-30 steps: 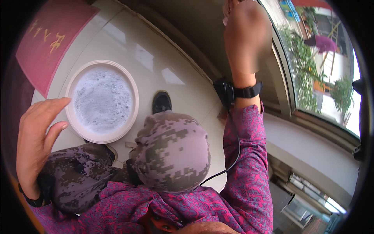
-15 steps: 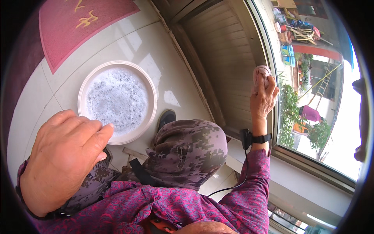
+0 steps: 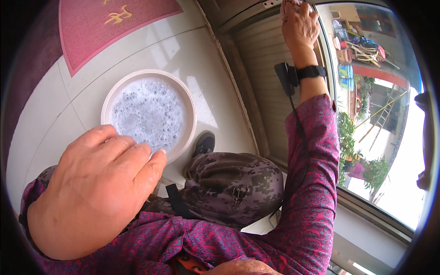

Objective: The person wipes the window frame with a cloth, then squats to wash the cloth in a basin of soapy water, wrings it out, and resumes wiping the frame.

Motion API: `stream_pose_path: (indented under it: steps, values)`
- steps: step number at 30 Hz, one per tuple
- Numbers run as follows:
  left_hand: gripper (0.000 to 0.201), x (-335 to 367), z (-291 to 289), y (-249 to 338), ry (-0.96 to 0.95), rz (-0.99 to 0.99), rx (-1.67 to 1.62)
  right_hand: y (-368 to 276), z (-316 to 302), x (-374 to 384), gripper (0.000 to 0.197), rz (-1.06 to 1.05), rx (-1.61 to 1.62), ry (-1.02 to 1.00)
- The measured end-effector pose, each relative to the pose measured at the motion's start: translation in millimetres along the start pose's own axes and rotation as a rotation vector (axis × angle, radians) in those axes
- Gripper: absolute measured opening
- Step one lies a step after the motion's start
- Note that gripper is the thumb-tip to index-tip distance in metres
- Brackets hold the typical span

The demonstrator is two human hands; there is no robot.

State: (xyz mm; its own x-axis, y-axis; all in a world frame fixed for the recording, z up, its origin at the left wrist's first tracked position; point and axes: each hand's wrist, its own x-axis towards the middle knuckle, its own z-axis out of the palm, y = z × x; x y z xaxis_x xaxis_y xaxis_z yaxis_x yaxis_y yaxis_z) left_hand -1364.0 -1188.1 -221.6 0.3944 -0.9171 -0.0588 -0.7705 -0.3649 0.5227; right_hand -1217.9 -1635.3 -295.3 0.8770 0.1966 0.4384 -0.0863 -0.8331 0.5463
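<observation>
My right hand (image 3: 301, 26) reaches to the upper right and holds a bunched pinkish cloth (image 3: 287, 9). It presses the cloth on the metal frame (image 3: 326, 62) beside a glass pane; part of the cloth is cut off by the picture's top. Close to the camera at lower left, my left hand (image 3: 94, 190) is held with its back up and fingers bent in. Its palm is hidden, so whatever may be in it does not show. Just beyond those fingers, a pale round basin (image 3: 194, 120) of foamy water (image 3: 149, 110) stands on the floor.
My bent knee (image 3: 243, 185) in camouflage trousers and a dark shoe (image 3: 204, 143) are beside the basin. A ribbed metal panel (image 3: 263, 59) rises at right. A red mat (image 3: 105, 36) lies on the tiles (image 3: 46, 119). Plants (image 3: 376, 172) and a ladder (image 3: 380, 120) show through the glass.
My right hand has slid the cloth farther up along the frame, its arm stretching out. My left hand appears slightly farther right, still curled. The whole view has shifted a little.
</observation>
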Motion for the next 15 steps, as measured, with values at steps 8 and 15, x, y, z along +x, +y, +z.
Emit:
stream_pose_path:
  steps: [8,15]
  values:
    - [0.048,-16,1,3,-0.014,-0.019,-0.034,47,-77,-164,0.057,0.11,-0.116,-0.263]
    - [0.05,-20,-4,-2,-0.002,-0.027,0.001,64,-99,-230,0.065,0.129,-0.126,-0.307]
